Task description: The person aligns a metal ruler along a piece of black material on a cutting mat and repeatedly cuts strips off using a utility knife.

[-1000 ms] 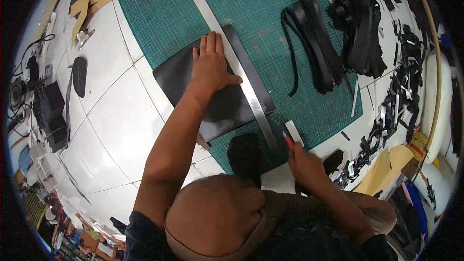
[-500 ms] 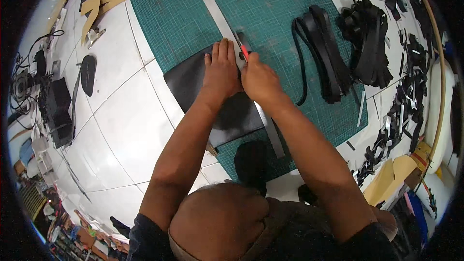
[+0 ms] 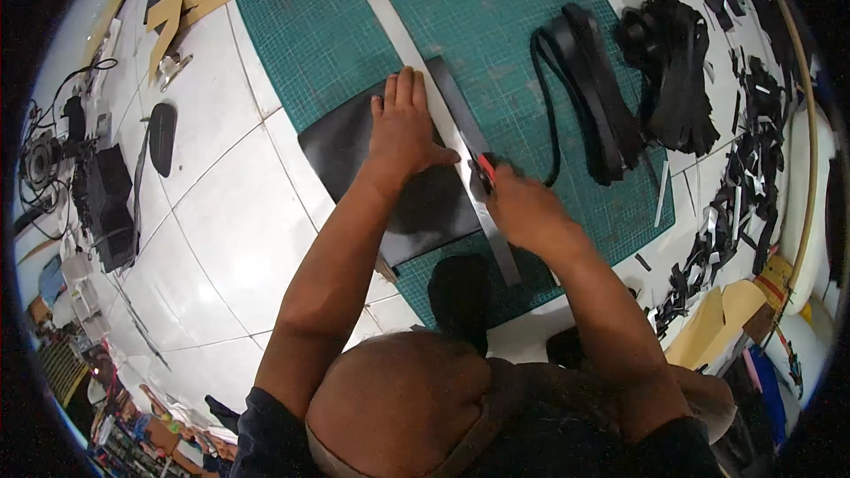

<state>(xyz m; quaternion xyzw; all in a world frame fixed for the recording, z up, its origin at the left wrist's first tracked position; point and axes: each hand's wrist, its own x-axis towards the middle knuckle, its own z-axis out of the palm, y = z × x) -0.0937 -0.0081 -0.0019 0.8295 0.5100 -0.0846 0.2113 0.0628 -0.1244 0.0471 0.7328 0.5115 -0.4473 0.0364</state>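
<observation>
A black leather-like sheet (image 3: 438,212) lies at a slant on the lower left part of a green gridded cutting mat (image 3: 310,26), its left corner reaching over the mat's edge. A long steel ruler (image 3: 382,11) rests across the sheet, running from upper left to lower right and passing beyond it at both ends; a narrow band of black shows along the ruler's right side.

The left hand (image 3: 405,133) is spread flat, fingers extended on the sheet beside the ruler and thumb reaching onto the metal. The right hand (image 3: 527,204) is closed around a red-handled knife (image 3: 486,166) at the ruler's right edge; the blade tip is too small to make out.

Right of the hands, a looped bundle of black strips (image 3: 595,97) lies on the mat, with a second black bundle (image 3: 677,75) just beside it, over the mat's edge. White floor tiles (image 3: 230,221) surround the mat. Black and white scraps (image 3: 748,173) are heaped at far right, and tan card pieces (image 3: 181,13) lie at upper left.
</observation>
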